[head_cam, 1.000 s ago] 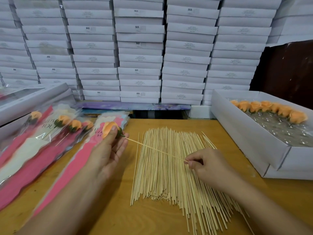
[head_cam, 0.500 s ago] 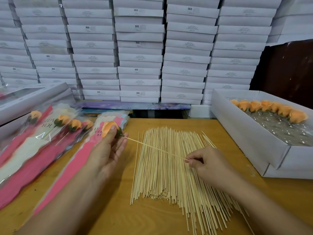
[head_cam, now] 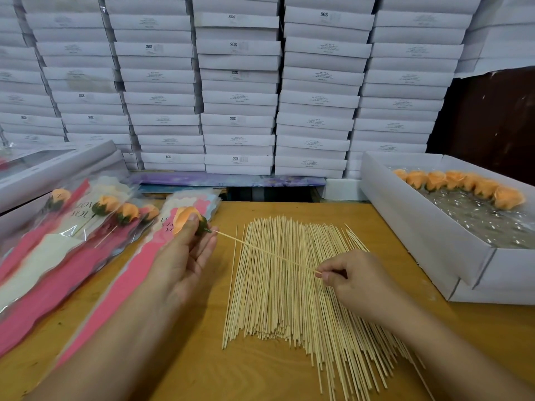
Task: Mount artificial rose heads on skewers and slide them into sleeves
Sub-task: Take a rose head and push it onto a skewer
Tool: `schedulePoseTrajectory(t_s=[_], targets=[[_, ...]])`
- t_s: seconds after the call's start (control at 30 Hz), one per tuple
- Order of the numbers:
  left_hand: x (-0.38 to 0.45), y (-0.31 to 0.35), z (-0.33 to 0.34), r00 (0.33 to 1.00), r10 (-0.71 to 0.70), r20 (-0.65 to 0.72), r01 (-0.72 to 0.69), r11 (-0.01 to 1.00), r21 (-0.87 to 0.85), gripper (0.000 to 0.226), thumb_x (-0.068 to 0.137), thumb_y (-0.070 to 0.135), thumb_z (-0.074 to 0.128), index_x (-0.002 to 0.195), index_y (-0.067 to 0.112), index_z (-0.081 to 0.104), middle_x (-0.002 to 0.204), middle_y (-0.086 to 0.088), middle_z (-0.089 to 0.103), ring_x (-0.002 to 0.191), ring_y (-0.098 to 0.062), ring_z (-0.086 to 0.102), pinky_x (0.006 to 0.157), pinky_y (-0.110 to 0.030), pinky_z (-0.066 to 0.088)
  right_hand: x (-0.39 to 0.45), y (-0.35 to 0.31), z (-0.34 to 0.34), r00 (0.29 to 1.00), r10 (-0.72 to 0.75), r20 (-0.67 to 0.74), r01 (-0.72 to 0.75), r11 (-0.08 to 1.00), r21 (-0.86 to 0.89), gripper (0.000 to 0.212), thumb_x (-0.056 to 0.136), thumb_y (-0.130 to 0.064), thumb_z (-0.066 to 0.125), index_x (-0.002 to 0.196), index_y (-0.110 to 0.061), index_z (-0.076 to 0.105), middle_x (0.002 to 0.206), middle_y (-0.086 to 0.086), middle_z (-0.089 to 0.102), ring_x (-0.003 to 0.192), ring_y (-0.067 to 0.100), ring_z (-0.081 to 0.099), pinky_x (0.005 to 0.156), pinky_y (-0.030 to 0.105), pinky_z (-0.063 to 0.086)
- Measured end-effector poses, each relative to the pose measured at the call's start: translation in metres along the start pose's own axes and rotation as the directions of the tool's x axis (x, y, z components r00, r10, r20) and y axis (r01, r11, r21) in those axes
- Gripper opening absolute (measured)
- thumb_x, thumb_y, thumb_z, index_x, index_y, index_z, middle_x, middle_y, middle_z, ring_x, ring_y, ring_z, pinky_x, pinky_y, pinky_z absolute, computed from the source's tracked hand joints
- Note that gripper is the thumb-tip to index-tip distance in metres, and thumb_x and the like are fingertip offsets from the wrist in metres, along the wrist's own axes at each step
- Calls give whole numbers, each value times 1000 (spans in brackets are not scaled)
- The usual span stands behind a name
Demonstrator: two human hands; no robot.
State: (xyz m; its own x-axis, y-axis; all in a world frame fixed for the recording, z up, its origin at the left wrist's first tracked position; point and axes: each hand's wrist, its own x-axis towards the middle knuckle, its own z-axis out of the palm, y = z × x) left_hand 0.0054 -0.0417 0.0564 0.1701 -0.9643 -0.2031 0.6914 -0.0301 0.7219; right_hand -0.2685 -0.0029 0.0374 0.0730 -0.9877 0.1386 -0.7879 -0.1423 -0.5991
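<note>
My left hand holds an orange rose head with a green base between thumb and fingers, above the pink sleeves. A thin wooden skewer runs from the rose's base down to my right hand, which pinches its lower end. Under both lies a wide pile of loose skewers on the wooden table. An empty pink and clear sleeve lies just left of my left hand.
Several finished sleeved roses lie stacked at the left. A white box at the right holds a row of orange rose heads on clear plastic. Stacks of flat white boxes wall off the back.
</note>
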Motion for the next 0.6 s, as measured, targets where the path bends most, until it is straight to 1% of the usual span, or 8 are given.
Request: schedulePoseTrajectory(t_s=[0.13,0.27,0.33,0.47,0.6], targets=[[0,0,-2,1000,-9,-1,9,1000,-2,20,91,21,69,95,1,67,83,-15,77,69,-16,76,60,-25,62,-1,0,0,1000,1,-1,-1,1000,2,20,96,-19,63,111,-25,75,117,-11,71,88,-6,58,69,5,39],[0,0,-2,1000,-8,8,8,1000,1,19,91,21,69,95,2,68,85,-15,77,72,-16,76,60,-24,62,-1,0,0,1000,3,-2,-3,1000,-2,21,97,-19,62,111,-26,75,117,-12,71,84,-5,60,65,6,41],[0,0,-2,1000,-7,11,7,1000,6,19,91,21,68,95,2,68,85,-15,77,72,-16,76,61,-24,62,-1,0,0,1000,5,1,-5,1000,-11,21,97,-19,62,112,-26,75,117,-12,71,84,-6,58,66,5,40],[-1,0,-2,1000,-4,12,3,1000,10,20,92,20,68,96,1,67,85,-16,77,72,-16,76,61,-24,62,-1,0,0,1000,16,3,-16,1000,-2,21,97,-19,62,112,-26,75,118,-11,70,93,0,62,71,8,42],[-1,-1,-2,1000,-11,13,11,1000,17,21,91,21,68,97,1,67,86,-17,77,71,-16,76,61,-24,62,-2,-2,0,1000,31,3,-31,999,-8,20,97,-20,62,111,-27,75,117,-13,70,85,3,66,68,13,50]])
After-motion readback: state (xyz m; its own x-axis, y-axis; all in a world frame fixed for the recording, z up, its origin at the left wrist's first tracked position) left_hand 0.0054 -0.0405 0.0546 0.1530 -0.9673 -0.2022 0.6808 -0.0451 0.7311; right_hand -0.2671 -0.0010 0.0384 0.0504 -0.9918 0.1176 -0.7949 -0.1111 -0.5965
